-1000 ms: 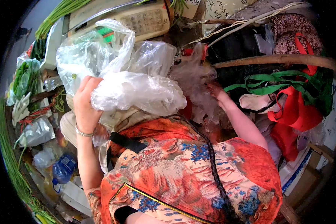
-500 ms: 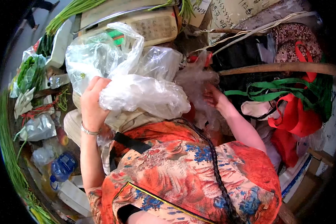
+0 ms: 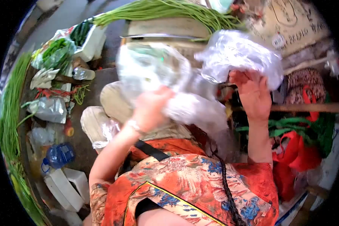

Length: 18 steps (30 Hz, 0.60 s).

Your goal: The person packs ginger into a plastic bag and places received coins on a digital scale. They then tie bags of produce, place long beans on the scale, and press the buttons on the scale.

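My left hand [image 3: 152,107], blurred by motion, is closed on a bunch of clear plastic bags [image 3: 148,66] in front of my lap. Part of that bunch, a whitish crumpled length [image 3: 196,109], trails to the right over my legs. Raised on the right, my right hand [image 3: 252,94] holds another crumpled clear plastic bag [image 3: 245,54]. Its fingertips are partly hidden by the film, and the bag spreads out above them. A bracelet circles my left wrist.
Long green beans [image 3: 158,13] lie across the back beside a cardboard piece with writing [image 3: 290,26]. At left are bagged greens [image 3: 56,52], a plastic bottle [image 3: 83,74] and a blue jug [image 3: 60,155]. Red [image 3: 297,150] and green bags lie right, near a wooden bar [image 3: 301,108].
My right hand has risen from beside my lap, lifting a clear bag. My left hand has moved right with its bags. The view has shifted, showing more beans at the back.
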### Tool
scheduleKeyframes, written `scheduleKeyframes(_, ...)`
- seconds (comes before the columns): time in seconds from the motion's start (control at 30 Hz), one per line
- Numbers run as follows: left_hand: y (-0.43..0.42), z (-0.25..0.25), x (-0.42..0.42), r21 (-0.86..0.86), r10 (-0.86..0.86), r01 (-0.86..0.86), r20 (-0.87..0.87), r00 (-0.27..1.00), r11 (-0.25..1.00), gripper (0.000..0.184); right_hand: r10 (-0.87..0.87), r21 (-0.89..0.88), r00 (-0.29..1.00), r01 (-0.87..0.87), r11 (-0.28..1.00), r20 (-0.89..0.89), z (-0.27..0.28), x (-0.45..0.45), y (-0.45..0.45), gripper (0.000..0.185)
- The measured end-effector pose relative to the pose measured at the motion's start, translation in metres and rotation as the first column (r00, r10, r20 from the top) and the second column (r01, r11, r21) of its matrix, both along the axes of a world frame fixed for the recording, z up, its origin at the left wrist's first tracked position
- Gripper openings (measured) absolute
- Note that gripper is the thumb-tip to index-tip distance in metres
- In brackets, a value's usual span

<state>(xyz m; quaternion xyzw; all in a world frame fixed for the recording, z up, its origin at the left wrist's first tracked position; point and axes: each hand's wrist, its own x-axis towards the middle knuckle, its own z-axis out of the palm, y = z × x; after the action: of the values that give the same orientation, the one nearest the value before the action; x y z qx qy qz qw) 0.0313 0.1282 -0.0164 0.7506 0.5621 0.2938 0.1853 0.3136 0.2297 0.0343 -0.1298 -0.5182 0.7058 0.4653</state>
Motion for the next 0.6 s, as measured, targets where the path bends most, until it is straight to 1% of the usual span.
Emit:
scheduleKeyframes(0.03,0.003,-0.012,0.021,0.016,-0.099,0.1,-0.053,0.994,0.995,0.035,0.038,0.069,0.999,-0.036,0.997,-0.035,0.009,-0.015,0.001,0.043)
scheduleKeyframes(0.07,0.001,-0.02,0.047,-0.108,-0.235,0.22,-0.153,0.96,0.97,0.033,0.014,0.183,0.988,-0.041,0.982,0.151,0.008,-0.015,0.0,0.039)
scheduleKeyframes(0.1,-0.002,-0.024,0.069,-0.144,-0.431,0.417,-0.087,0.898,0.897,0.032,-0.044,0.247,0.947,-0.037,0.968,0.317,0.005,-0.017,-0.002,0.038)
scheduleKeyframes(0.13,-0.008,-0.043,0.09,0.013,-0.577,0.579,0.106,0.81,0.815,0.043,-0.098,0.273,0.867,-0.045,0.961,0.488,-0.003,-0.024,-0.006,0.037)
scheduleKeyframes(0.17,-0.02,-0.041,0.097,0.068,-0.645,0.657,0.293,0.706,0.751,0.06,-0.14,0.3,0.75,-0.081,0.95,0.647,-0.01,-0.03,-0.012,0.036)
scheduleKeyframes(0.2,-0.022,-0.03,0.098,0.008,-0.679,0.734,0.386,0.624,0.679,0.076,-0.174,0.324,0.61,-0.144,0.935,0.773,-0.021,-0.036,-0.02,0.035)
scheduleKeyframes(0.23,-0.025,-0.029,0.093,0.018,-0.649,0.742,0.5,0.574,0.67,0.079,-0.2,0.334,0.471,-0.22,0.916,0.859,-0.032,-0.04,-0.03,0.034)
scheduleKeyframes(0.27,-0.024,-0.032,0.085,-0.079,-0.619,0.726,0.464,0.633,0.683,0.077,-0.218,0.325,0.343,-0.294,0.899,0.914,-0.043,-0.042,-0.036,0.034)
scheduleKeyframes(0.3,-0.024,-0.041,0.076,-0.175,-0.586,0.698,0.427,0.689,0.694,0.075,-0.267,0.495,0.49,-0.426,0.757,0.83,-0.083,-0.037,-0.029,0.035)
scheduleKeyframes(0.33,-0.023,-0.055,0.07,-0.118,-0.614,0.679,0.338,0.714,0.725,0.069,-0.175,0.358,0.426,-0.398,0.844,0.888,-0.085,-0.036,-0.038,0.035)
scheduleKeyframes(0.37,-0.022,-0.045,0.058,-0.183,-0.603,0.679,0.338,0.723,0.711,0.065,0.26,-0.076,0.585,-0.319,0.945,0.768,-0.147,-0.001,-0.043,0.035)
scheduleKeyframes(0.4,-0.024,-0.044,0.05,-0.174,-0.58,0.64,0.297,0.759,0.748,0.063,0.361,-0.231,0.597,-0.285,0.93,0.716,-0.184,0.022,-0.049,0.036)
scheduleKeyframes(0.43,-0.031,-0.045,0.045,-0.165,-0.556,0.602,0.252,0.792,0.782,0.062,0.175,-0.12,0.433,-0.151,0.981,0.884,-0.187,0.024,-0.07,0.036)
scheduleKeyframes(0.47,-0.038,-0.046,0.04,-0.171,-0.508,0.561,0.274,0.817,0.81,0.058,-0.125,0.211,0.357,-0.215,0.953,0.926,-0.209,0.035,-0.082,0.035)
scheduleKeyframes(0.5,-0.035,-0.046,0.04,-0.194,-0.491,0.547,0.272,0.827,0.814,0.055,-0.171,0.225,0.207,-0.272,0.936,0.963,-0.227,0.051,-0.09,0.034)
scheduleKeyframes(0.57,-0.032,-0.034,0.037,-0.34,-0.462,0.534,0.273,0.844,0.774,0.052,-0.081,0.075,-0.003,-0.337,0.938,0.997,-0.248,0.069,-0.094,0.033)
scheduleKeyframes(0.6,-0.032,-0.034,0.037,-0.342,-0.461,0.534,0.273,0.844,0.774,0.049,-0.037,0.005,-0.084,-0.349,0.937,0.996,-0.258,0.08,-0.098,0.033)
